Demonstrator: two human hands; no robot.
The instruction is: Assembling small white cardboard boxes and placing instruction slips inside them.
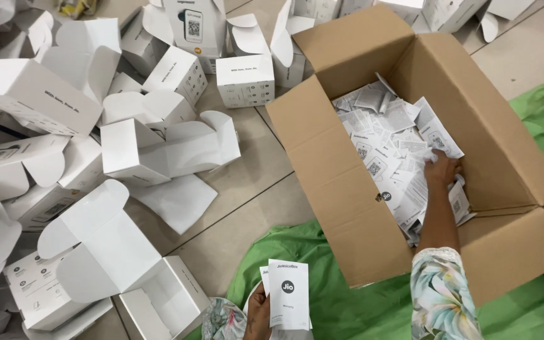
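Leaflets (393, 148) inside cardboard box (347, 208); box right, on cloth (322, 277); open cartons (127, 157) heaped left on floor (247, 189).

- One view only, from a camera worn on the person's head, so no second view shares the scene.
- It looks steeply down, close over the floor (247, 182) in front of the person.
- The open cardboard box (347, 189) sits near, toward 2 o'clock of frame centre.
- White cartons (127, 151) spread from 8 to 12 o'clock.
- Both forearms enter from the bottom edge, at 6 and 5 o'clock.
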